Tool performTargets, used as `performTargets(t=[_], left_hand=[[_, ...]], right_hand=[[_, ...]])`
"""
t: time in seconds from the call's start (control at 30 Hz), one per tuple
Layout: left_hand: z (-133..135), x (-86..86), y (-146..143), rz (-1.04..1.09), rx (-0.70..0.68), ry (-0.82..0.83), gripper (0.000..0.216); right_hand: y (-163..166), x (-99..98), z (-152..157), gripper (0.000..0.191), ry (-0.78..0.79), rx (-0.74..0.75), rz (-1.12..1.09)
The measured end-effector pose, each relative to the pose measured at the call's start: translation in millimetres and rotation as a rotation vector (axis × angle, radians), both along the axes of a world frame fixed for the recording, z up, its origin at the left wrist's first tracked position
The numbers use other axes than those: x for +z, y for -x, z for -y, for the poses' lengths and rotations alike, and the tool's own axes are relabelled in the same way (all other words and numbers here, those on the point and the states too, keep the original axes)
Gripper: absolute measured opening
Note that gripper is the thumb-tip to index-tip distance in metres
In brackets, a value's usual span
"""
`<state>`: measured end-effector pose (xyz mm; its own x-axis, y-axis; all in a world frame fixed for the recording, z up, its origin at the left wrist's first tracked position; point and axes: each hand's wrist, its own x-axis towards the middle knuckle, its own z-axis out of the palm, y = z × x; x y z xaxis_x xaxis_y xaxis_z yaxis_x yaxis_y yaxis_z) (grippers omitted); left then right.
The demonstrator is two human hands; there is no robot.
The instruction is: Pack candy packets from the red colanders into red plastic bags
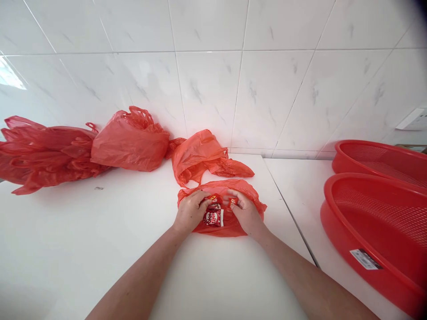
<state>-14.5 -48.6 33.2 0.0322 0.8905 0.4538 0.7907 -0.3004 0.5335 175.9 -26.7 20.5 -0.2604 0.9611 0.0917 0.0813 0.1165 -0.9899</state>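
An opened red plastic bag [238, 229] lies flat on the white table in front of me. Small dark-red wrapped packets [213, 218] with white printing show inside its opening. My left hand [191, 212] reaches over the bag's left side, thumb and fingers pinched on a small red packet [212, 198] with yellow marks. Over the right side, my right hand [247, 216] holds another small red packet [232, 202] between thumb and fingers; those fingertips are slightly blurred.
Behind lies a crumpled red bag [200, 153]. Farther left are a filled red bag [131, 144] and a heap of red bags [50, 153] against the tiled wall [210, 89]. Two red plastic baskets [333, 213] stand at the right, past a seam between the tables [293, 211].
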Motion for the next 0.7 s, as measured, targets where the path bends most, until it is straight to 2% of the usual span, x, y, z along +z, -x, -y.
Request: performTargets(t=[0.27, 0.5, 0.7], left_hand=[[0.1, -1.5, 0.6, 0.027, -0.004, -0.006, 0.017], [-0.3, -2.3, 0.3, 0.033, -0.011, -0.019, 0.017], [-0.3, -3.9, 1.3, 0.031, -0.024, -0.03, 0.017]], right_hand=[[-0.4, 0.5, 1.2, 0.043, 0.043, 0.046, -0.032], [-2.7, 0.8, 1.9, 0.019, 0.03, 0.03, 0.03], [-2.5, 7.7, 3.4, 0.016, 0.091, 0.036, -0.004]])
